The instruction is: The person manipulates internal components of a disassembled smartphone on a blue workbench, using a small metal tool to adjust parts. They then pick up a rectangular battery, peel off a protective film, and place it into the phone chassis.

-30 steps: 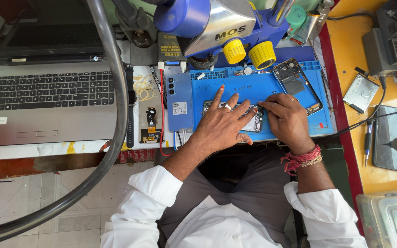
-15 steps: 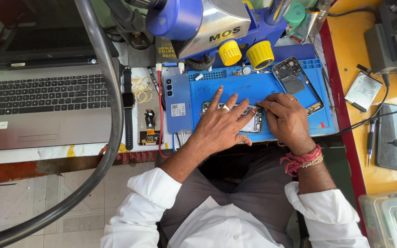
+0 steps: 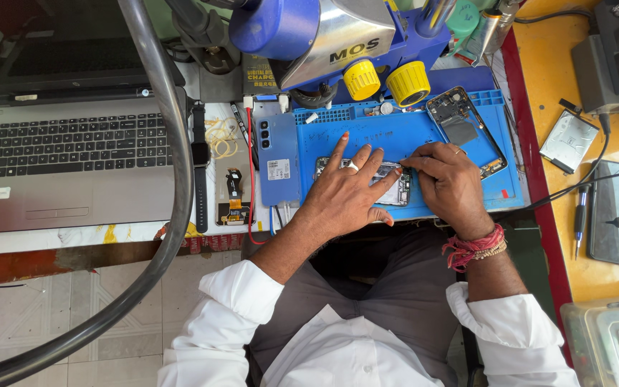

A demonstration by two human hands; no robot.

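- Grey open laptop (image 3: 73,161) at the left
- Thick grey hose (image 3: 170,179) across it
- Blue phone back cover (image 3: 279,168)
- Black smartwatch (image 3: 200,154) beside the laptop

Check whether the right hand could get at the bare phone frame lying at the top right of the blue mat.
Probably yes: the right hand lies just below the phone frame, with only bare blue mat between.

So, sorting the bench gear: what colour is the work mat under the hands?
Blue mat, head view.
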